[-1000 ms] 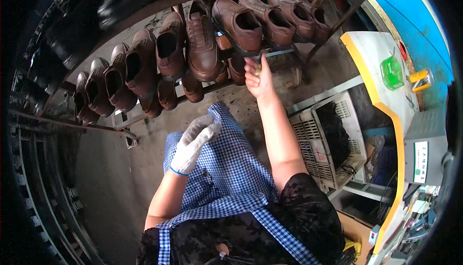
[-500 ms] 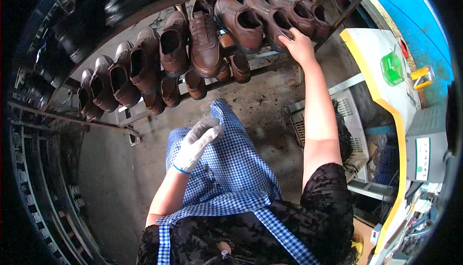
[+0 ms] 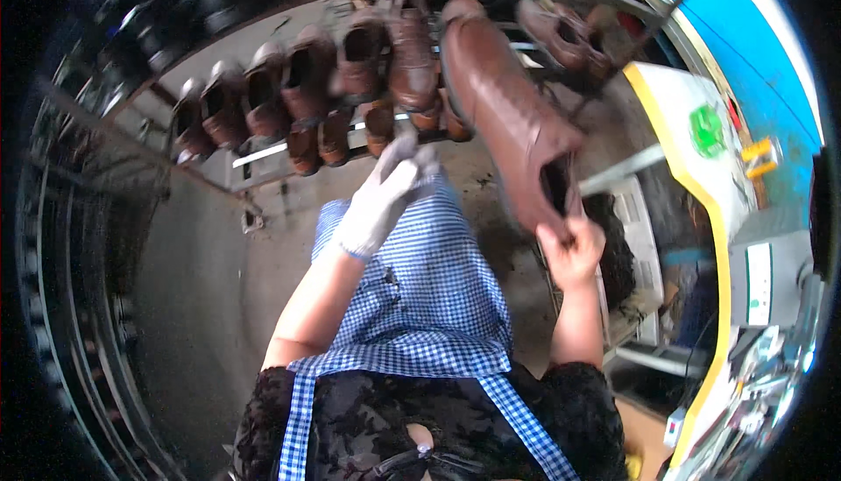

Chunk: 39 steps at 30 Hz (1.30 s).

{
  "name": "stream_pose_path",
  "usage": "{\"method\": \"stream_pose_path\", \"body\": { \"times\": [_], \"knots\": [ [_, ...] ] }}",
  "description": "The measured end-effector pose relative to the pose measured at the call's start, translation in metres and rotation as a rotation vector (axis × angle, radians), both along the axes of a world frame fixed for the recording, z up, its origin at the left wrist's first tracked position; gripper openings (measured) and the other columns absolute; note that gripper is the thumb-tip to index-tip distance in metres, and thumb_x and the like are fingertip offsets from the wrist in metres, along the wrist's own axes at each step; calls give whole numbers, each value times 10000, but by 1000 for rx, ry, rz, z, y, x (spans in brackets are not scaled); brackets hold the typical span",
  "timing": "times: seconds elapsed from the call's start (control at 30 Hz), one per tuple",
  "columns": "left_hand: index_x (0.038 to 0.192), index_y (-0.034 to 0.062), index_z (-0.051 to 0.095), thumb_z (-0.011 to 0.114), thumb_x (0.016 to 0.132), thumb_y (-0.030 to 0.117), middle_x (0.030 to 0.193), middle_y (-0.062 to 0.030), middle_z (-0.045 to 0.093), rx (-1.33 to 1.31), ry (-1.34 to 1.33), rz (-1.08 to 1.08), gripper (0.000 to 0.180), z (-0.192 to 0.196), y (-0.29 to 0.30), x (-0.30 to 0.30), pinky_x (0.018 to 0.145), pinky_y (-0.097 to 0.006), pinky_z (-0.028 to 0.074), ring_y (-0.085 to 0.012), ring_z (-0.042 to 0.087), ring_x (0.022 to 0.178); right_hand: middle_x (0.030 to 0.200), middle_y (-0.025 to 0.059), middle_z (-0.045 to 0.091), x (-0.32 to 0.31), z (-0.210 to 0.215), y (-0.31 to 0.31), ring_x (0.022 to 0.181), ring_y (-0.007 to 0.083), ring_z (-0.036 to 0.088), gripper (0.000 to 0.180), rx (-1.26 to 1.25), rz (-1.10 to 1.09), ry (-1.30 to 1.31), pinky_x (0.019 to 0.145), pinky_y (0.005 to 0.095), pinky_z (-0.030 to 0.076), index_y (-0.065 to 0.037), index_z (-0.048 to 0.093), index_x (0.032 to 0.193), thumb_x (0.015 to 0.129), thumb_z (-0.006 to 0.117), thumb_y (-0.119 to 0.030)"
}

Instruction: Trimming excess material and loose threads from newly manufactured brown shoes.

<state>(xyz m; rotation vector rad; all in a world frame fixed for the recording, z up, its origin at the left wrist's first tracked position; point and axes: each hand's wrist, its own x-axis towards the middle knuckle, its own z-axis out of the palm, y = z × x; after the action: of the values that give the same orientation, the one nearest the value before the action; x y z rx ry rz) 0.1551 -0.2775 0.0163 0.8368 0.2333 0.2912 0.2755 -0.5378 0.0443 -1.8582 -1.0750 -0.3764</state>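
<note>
My right hand (image 3: 571,251) grips a brown leather shoe (image 3: 506,109) by its heel opening and holds it up close, its toe pointing up toward the rack. Wearing a white glove, my left hand (image 3: 385,197) hovers with loose, spread fingers over my blue checked apron (image 3: 419,288), just below the rack's front rail. It holds nothing. A row of several brown shoes (image 3: 307,87) sits on the metal rack (image 3: 263,150) ahead of me.
A yellow-edged machine (image 3: 710,183) with a green button stands at my right. A dark mesh crate (image 3: 613,244) sits low beside it. Grey concrete floor (image 3: 201,288) lies to my left, bounded by curved metal rails (image 3: 61,306).
My right hand reached up to the rack, took a brown shoe and pulled it down toward me. My gloved left hand rose slightly toward the rack.
</note>
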Motion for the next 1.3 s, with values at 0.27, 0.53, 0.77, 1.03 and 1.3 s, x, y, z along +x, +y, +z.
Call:
{"method": "stream_pose_path", "body": {
  "times": [0.27,0.53,0.77,1.03,1.3],
  "knots": [
    [1322,19,373,773,731,284,1243,-116,496,486,90,507,761,43,13,-16,976,-323,392,-199,486,1133,736,112,594,-52,-75,23,597,319,607,276,-293,88,42,499,384,478,-88,589,852,662,784,-135],
    [1320,17,366,760,743,217,1256,-117,479,551,-122,501,726,60,14,-48,1006,-333,368,-192,458,1170,684,85,563,-48,-66,38,538,287,580,280,-237,198,-89,462,352,456,-91,651,891,659,780,-180],
    [1295,24,411,639,832,224,1231,-95,501,497,-61,613,554,50,37,-55,979,-322,393,-187,488,1127,636,85,532,-54,-59,48,485,244,535,154,-156,241,-31,445,333,414,-58,640,902,763,686,-106],
    [1306,39,419,526,923,324,1236,-104,510,-33,-166,560,490,20,51,-56,966,-346,421,-196,499,1118,766,138,627,-78,-54,46,623,249,631,557,-131,377,225,567,317,493,-27,522,1174,679,754,-133],
    [1269,16,460,491,911,478,1233,-139,542,-364,11,370,585,3,49,-44,940,-405,467,-270,551,1092,1084,208,600,-82,-35,63,896,335,653,939,114,442,91,794,376,529,5,330,1349,598,850,-214]
  ]
}}
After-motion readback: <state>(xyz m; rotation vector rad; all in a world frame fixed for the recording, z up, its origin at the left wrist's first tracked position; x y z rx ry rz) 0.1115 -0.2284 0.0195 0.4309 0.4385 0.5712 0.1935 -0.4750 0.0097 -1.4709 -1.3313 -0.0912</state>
